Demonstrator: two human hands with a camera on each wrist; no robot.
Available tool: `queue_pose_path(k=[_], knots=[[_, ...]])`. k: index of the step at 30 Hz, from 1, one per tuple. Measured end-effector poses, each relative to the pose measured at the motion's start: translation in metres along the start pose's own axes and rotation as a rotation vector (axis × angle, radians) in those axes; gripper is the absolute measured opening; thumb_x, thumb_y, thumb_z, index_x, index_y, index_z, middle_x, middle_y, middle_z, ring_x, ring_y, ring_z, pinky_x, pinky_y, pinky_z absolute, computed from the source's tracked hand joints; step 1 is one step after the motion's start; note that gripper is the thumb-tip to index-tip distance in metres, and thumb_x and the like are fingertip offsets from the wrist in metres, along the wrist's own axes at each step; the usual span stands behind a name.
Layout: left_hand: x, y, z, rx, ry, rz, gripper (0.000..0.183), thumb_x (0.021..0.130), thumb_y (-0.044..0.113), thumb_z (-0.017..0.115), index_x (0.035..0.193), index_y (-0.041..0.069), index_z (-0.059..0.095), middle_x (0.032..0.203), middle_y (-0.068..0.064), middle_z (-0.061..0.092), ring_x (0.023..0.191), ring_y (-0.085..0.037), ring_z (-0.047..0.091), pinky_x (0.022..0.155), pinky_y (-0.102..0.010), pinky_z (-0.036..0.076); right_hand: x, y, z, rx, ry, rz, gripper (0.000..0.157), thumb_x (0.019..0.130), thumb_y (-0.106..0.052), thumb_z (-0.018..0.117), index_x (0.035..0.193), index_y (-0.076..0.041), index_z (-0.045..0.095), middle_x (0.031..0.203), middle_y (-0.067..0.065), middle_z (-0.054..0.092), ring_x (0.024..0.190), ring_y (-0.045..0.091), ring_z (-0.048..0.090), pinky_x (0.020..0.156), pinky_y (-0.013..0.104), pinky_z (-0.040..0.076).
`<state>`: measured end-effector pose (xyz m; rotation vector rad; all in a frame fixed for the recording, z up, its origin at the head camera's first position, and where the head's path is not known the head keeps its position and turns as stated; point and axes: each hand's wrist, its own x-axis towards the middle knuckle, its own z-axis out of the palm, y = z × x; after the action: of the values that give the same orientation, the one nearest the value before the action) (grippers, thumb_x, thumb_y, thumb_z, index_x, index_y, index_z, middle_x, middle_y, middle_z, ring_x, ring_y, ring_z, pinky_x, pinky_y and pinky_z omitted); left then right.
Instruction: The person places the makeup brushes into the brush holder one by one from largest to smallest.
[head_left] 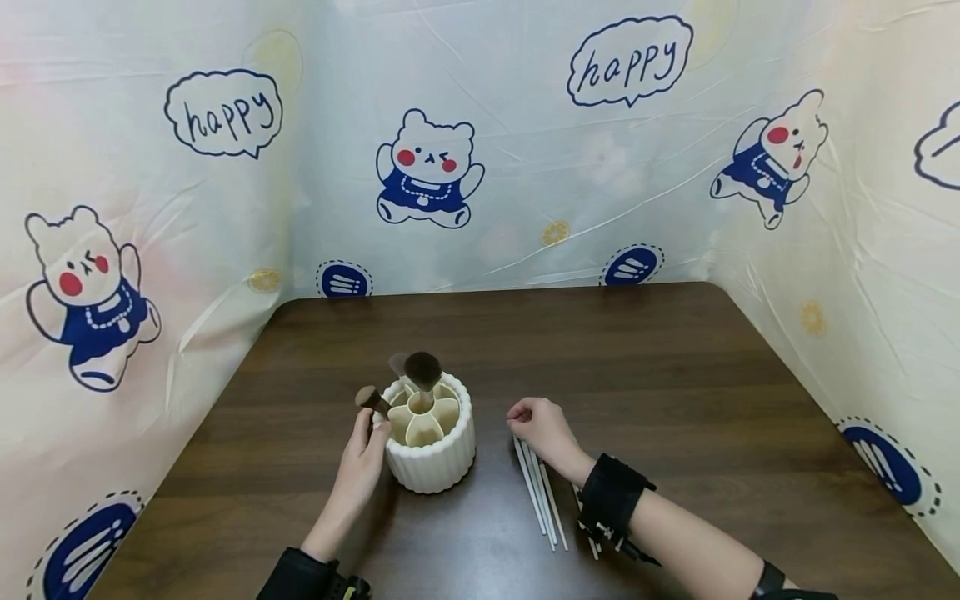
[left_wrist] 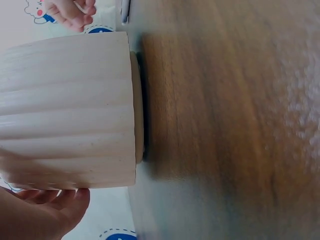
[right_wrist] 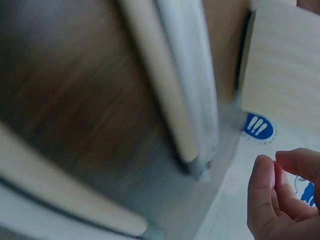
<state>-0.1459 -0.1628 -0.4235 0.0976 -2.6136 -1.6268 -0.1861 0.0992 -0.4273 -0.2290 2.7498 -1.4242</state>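
Observation:
My left hand (head_left: 362, 462) rests against the left side of a white ribbed brush holder (head_left: 431, 467). In the left wrist view its fingertips touch the holder's wall (left_wrist: 75, 110). A makeup brush with a brown head (head_left: 369, 398) leans over the left rim, close above these fingers. Another brush with a dark round head (head_left: 423, 371) stands up in the holder. My right hand (head_left: 546, 429) hovers at the far ends of several slim pale sticks (head_left: 538, 483). In the right wrist view its thumb and fingers (right_wrist: 261, 192) are loosely curled, with nothing visible between them.
More slim sticks (head_left: 594, 546) lie beside the right wrist strap. The holder is divided into petal-shaped compartments (head_left: 423, 429). All stands on a dark wooden table (head_left: 660, 358), with a printed sheet (head_left: 525, 167) hanging around its back and sides.

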Motion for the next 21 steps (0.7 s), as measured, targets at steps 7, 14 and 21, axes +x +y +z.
queue_pose_path(k=[7, 14, 21], knots=[[0.001, -0.001, 0.0, -0.026, -0.022, -0.018, 0.033, 0.103, 0.022, 0.034, 0.131, 0.005, 0.036, 0.13, -0.013, 0.046, 0.12, -0.018, 0.038, 0.09, -0.01, 0.03, 0.002, 0.012, -0.007, -0.078, -0.027, 0.045, 0.012, 0.083, 0.003, 0.059, 0.082, 0.002, 0.07, 0.073, 0.008, 0.066, 0.06, 0.011, 0.053, 0.057, 0.022, 0.042], [-0.001, -0.001, -0.003, -0.05, -0.057, -0.021, 0.043, 0.103, 0.024, 0.032, 0.141, 0.003, 0.028, 0.146, -0.019, 0.035, 0.138, -0.027, 0.028, 0.11, -0.041, 0.029, 0.0, 0.014, -0.008, -0.14, -0.086, 0.065, 0.029, 0.081, 0.006, 0.055, 0.055, -0.007, 0.053, 0.053, -0.003, 0.041, 0.051, 0.01, 0.033, 0.054, 0.022, 0.028], [0.0, 0.0, -0.001, -0.009, -0.019, 0.002, 0.032, 0.103, 0.022, 0.034, 0.129, 0.005, 0.037, 0.126, -0.013, 0.046, 0.116, -0.019, 0.04, 0.09, -0.017, 0.033, -0.002, 0.013, -0.007, -0.211, -0.133, 0.051, 0.046, 0.084, 0.005, 0.055, 0.047, -0.014, 0.034, 0.049, -0.005, 0.022, 0.049, 0.01, 0.018, 0.052, 0.023, 0.019]])
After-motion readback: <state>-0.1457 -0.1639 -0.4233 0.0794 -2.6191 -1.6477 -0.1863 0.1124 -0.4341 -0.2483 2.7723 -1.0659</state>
